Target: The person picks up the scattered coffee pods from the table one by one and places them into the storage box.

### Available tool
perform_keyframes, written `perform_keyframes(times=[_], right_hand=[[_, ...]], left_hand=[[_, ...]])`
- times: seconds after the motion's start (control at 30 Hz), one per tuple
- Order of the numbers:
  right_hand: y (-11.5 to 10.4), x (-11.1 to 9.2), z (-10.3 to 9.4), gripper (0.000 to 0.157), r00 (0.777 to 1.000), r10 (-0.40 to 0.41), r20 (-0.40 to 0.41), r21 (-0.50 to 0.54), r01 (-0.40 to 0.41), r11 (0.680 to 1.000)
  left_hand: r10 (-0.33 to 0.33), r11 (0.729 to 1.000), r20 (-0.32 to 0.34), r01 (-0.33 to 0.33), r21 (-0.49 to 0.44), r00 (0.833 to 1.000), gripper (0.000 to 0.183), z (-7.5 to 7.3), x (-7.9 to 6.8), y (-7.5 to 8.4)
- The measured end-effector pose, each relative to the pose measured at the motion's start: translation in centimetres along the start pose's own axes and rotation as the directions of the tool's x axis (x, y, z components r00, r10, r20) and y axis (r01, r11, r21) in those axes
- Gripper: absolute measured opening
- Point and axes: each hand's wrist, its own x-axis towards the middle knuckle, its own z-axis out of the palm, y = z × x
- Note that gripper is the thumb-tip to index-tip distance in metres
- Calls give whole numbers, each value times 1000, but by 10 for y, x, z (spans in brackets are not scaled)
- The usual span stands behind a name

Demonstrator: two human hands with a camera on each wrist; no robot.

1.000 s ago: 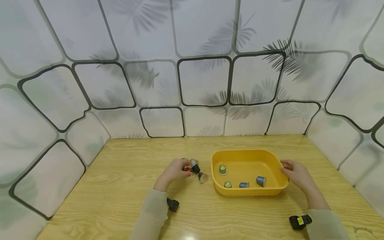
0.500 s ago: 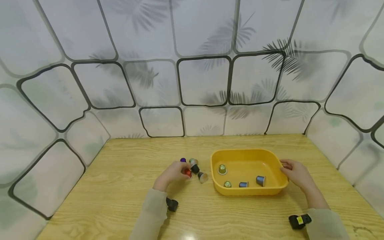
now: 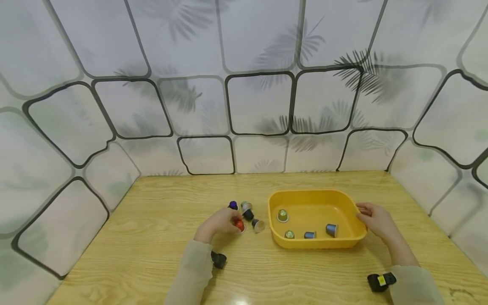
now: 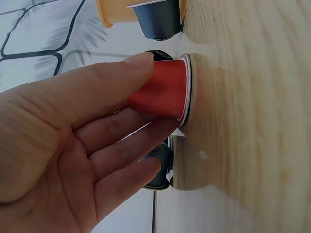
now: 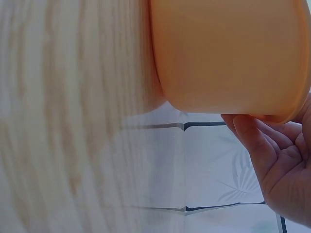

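My left hand [image 3: 219,223] pinches a red coffee capsule [image 4: 163,90] between thumb and fingers, low at the wooden table; its pale rim faces the tabletop. Behind that hand stands a purple capsule [image 3: 233,204]. To its right lie a black-and-silver capsule [image 3: 248,212] and a dark one [image 3: 257,225] with a pale lid. My right hand [image 3: 377,220] holds the right end of a yellow tray [image 3: 318,244], its fingertips [image 5: 243,126] against the outer wall below the rim. Inside the tray are green capsules [image 3: 282,215] and blue capsules [image 3: 331,229].
The wooden table [image 3: 164,195] extends left of the capsules and in front of the tray. A patterned cloth wall [image 3: 259,106] rises along its back and both sides. Each wrist wears a black camera [image 3: 219,259].
My left hand has shifted slightly toward me with the red capsule, which has come away from the group. The purple capsule now shows behind the hand. My right hand and the tray stay put.
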Motion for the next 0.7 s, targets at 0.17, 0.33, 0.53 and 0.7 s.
perform_keyframes(times=[0.17,0.33,0.53,0.7], right_hand=[[0,0,0,42,1000,0,-2,7,0,1000],[-1,-1,-1,42,1000,-5,-4,5,5,1000],[-1,0,0,42,1000,-4,-1,15,4,1000],[0,0,0,41,1000,1,0,20,-1,1000]], left_hand=[[-16,999,4,16,-32,1000,25,0,-1,1],[-23,999,12,23,-29,1000,27,1,-2,3],[-12,1000,27,12,-13,1000,20,0,-2,6],[-3,1000,28,3,-5,1000,12,0,-2,6]])
